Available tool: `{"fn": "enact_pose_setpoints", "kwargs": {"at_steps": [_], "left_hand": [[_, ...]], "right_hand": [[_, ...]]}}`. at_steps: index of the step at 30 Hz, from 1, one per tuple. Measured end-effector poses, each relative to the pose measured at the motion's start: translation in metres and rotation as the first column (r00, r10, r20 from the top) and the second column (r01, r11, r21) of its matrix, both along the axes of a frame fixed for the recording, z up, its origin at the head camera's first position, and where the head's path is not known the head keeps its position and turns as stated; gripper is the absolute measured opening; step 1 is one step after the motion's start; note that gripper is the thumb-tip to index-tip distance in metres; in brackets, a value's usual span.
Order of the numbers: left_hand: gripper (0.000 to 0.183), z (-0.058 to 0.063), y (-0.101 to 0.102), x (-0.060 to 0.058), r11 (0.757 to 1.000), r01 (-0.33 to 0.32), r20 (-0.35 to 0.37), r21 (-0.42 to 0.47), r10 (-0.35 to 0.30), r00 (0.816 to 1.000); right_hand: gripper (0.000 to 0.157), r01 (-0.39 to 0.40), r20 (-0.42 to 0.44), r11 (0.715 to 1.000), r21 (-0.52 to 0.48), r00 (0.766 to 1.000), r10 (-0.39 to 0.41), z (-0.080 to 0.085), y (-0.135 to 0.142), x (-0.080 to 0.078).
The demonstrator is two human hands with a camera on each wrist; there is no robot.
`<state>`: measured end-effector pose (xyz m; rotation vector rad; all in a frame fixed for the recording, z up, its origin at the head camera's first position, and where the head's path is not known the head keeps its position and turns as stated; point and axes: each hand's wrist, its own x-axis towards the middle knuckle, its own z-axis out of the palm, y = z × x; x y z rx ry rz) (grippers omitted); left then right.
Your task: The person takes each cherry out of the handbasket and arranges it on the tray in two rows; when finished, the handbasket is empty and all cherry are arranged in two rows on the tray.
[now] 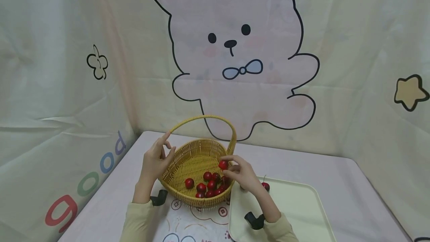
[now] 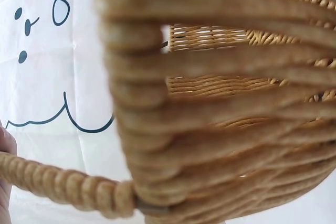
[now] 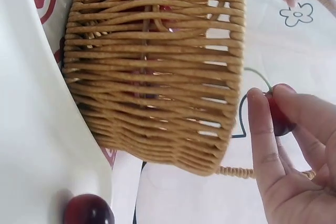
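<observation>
A round yellow wicker basket [image 1: 183, 165] with a tall arched handle [image 1: 205, 116] stands on the table. My left hand [image 1: 155, 161] pinches the handle's left side; in the left wrist view only bits of fingers [image 2: 6, 142] show beside it. Several dark red cherries [image 1: 207, 176] lie inside the basket, toward its near right side. Over the right rim, my right hand [image 1: 242, 173] pinches one cherry [image 1: 223, 165] between thumb and fingers. The right wrist view shows that held cherry's green stem [image 3: 260, 77] pointing toward the basket.
A cream tray [image 1: 295, 212] lies to the right of the basket, partly under my right forearm. One stemmed cherry [image 1: 265, 186] sits near its far edge; another is mostly hidden by my hand. A patterned cloth [image 1: 188, 219] covers the table, with printed curtains [image 1: 336, 47] around it.
</observation>
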<state>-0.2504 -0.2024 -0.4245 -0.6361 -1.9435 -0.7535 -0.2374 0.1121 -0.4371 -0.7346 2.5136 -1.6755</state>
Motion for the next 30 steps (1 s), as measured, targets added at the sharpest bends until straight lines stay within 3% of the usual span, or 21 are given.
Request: {"fn": "enact_pose_setpoints", "kwargs": {"at_steps": [7,15,30], "left_hand": [[0.064,0.0,0.0,-0.001,1.0,-0.001,0.004,-0.002,0.001,1.0],[0.057,0.001,-0.001,0.0,1.0,-0.004,0.001,-0.006,0.004,1.0],[0.06,-0.001,-0.001,0.0,1.0,-0.003,-0.006,-0.002,0.003,1.0]], "right_hand": [[0.036,0.048,-0.016,0.999,0.017,0.999,-0.047,0.003,0.007,0.003],[0.03,0.069,0.013,0.997,-0.032,0.998,-0.068,0.021,0.015,0.016],[0.037,0.106,-0.127,0.994,-0.003,0.986,-0.105,0.0,0.046,0.012]]}}
